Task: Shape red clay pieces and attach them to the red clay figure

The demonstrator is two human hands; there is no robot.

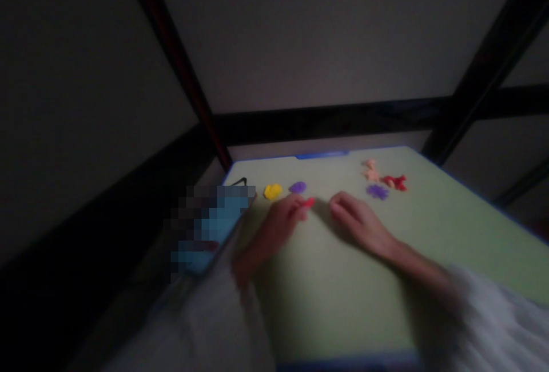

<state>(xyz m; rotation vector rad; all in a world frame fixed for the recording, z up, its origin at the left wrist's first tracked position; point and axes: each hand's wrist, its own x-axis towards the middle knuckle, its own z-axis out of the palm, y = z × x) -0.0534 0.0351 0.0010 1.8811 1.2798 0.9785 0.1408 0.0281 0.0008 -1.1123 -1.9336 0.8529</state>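
Observation:
My left hand [288,213] is closed on a small red piece [307,203] that sticks out past the fingertips; its kind is too blurred to tell. To its right, a short gap away, my right hand [352,215] is held with the fingers curled in. Whether anything sits inside those fingers is hidden. Just beyond my left hand lie a yellow lump [273,191] and a purple oval piece [298,187]. Farther right on the table are a purple spiky piece [377,191], a red piece [395,182] and pale peach pieces [371,172].
The pale green table [326,298] has a blue rim, with a blue strip [322,155] at its far edge. A blurred, pixelated blue area [221,220] borders the left side, near a thin black object [240,182]. Behind stands a grey wall [326,35] with dark beams.

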